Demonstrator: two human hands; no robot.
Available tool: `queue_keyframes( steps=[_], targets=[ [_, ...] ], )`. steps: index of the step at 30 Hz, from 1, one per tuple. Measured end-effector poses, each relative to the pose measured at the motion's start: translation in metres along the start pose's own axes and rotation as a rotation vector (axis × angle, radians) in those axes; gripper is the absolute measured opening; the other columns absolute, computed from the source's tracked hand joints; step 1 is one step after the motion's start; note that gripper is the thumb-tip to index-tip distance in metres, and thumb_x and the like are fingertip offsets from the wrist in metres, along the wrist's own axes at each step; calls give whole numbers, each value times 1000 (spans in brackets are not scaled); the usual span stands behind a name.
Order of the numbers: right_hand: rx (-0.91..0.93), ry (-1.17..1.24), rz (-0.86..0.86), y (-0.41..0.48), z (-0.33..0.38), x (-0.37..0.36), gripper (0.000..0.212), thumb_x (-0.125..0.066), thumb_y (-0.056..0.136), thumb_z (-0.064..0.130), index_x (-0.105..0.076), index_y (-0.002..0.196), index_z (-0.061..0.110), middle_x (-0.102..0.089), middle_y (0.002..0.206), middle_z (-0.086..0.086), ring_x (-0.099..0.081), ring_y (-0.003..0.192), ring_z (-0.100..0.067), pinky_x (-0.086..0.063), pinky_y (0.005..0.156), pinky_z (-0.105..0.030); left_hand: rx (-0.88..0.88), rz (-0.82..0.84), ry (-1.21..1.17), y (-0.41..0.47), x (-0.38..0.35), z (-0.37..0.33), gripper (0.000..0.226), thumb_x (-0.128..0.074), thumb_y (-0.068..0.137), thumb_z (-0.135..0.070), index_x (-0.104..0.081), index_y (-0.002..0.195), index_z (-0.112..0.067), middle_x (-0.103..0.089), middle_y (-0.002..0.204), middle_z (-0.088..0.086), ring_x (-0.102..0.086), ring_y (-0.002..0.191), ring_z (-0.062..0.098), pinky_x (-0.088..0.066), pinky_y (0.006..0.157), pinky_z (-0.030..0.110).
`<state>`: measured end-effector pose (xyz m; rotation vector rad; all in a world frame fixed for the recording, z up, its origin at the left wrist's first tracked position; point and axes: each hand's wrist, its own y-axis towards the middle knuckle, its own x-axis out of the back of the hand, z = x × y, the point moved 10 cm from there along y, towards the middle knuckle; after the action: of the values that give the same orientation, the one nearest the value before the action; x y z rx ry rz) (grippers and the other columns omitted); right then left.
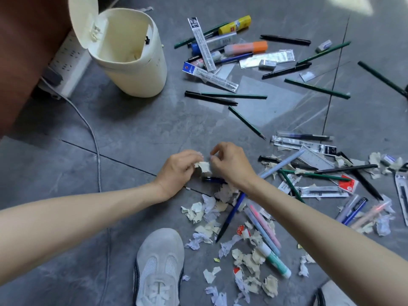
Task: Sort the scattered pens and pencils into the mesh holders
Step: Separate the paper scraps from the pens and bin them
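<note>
Both hands meet over the grey floor at centre. My left hand [176, 168] and my right hand [229, 164] pinch a crumpled cream scrap of paper [204, 167] between their fingertips. A blue pen [214, 180] lies just under them. Green pencils [246, 122], black pens [209, 98] and packaged refills [209, 77] lie scattered at the back. More pens, pastel ones [262, 226] and a blue one [230, 217], lie among torn paper scraps [203, 213] at front right. No mesh holder is in view.
A cream bin [134, 69] with its lid open stands at back left. A power strip [64, 62] and grey cable [95, 140] run along the left. A grey shoe [159, 268] is at the bottom centre. A yellow glue stick [235, 24], orange highlighter [247, 47] and erasers [267, 64] lie at the back.
</note>
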<state>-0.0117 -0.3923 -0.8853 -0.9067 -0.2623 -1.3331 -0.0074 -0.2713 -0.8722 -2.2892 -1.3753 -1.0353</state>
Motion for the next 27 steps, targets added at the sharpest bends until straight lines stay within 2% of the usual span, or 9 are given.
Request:
queue_keyframes(
  steps=[4, 6, 9, 12, 15, 18, 22, 25, 27],
  targets=[
    [-198, 426, 12, 20, 7, 7, 21, -50, 95, 27, -62, 100, 12, -58, 83, -1, -55, 78, -20, -44, 71, -32, 403, -63, -240, 25, 17, 16, 17, -62, 82, 2, -72, 82, -11, -61, 65, -6, -51, 60, -1, -37, 59, 13],
    [-272, 727, 140, 26, 25, -2, 24, -43, 99, 31, -58, 90, 14, -53, 77, -2, -52, 70, -20, -46, 66, -33, 466, -73, -318, 39, 24, 15, 22, -60, 84, -1, -70, 80, -20, -60, 58, -13, -50, 53, -6, -38, 55, 12],
    [-306, 1040, 317, 32, 65, -8, 30, -36, 101, 35, -56, 90, 15, -60, 76, -6, -58, 64, -21, -52, 64, -33, 461, -129, -406, 64, 48, 4, 29, -54, 81, 4, -70, 80, -21, -69, 68, -7, -60, 64, 3, -48, 61, 21],
    [-258, 1154, 293, 55, 100, 4, 34, -31, 103, 37, -56, 99, 14, -61, 79, -5, -60, 65, -17, -53, 60, -30, 447, -211, -447, 91, 84, 5, 37, -49, 77, 6, -72, 82, -22, -71, 76, 2, -65, 72, 13, -51, 66, 28],
    [-160, 1151, 230, 82, 143, 23, 39, -25, 104, 31, -49, 125, 8, -63, 92, -9, -61, 71, -16, -53, 60, -29, 423, -308, -471, 118, 130, 12, 35, -49, 74, 3, -73, 88, -18, -71, 78, 4, -67, 75, 22, -52, 68, 32],
    [-43, 1063, 207, 101, 185, 39, 30, -29, 101, 15, -46, 125, 15, -63, 99, -9, -60, 72, -16, -53, 62, -29, 427, -448, -463, 137, 177, 15, 35, -47, 77, 14, -72, 90, -8, -65, 71, 5, -61, 59, 12, -48, 52, 21],
    [9, 963, 190, 116, 221, 52, 53, -40, 89, -3, -31, 137, 20, -60, 99, -15, -58, 64, -20, -57, 61, -34, 484, -553, -403, 149, 217, 36, 33, -47, 75, 16, -71, 80, -7, -66, 81, 10, -63, 59, 9, -53, 49, 25],
    [87, 709, 77, 129, 231, 58, 38, -40, 86, -5, -51, 119, 9, -59, 85, -13, -60, 76, -29, -54, 85, -51, 628, -536, -66, 150, 232, 69, 31, -49, 80, 7, -69, 76, -17, -65, 84, 3, -61, 78, 18, -48, 63, 24],
    [156, 517, -4, 131, 236, 61, 25, -46, 83, -2, -62, 100, 6, -61, 86, -13, -62, 88, -34, -53, 86, -51, 656, -479, 77, 155, 232, 81, 27, -49, 82, 2, -69, 80, -15, -66, 91, 5, -60, 90, 22, -43, 71, 24]
  ],
)
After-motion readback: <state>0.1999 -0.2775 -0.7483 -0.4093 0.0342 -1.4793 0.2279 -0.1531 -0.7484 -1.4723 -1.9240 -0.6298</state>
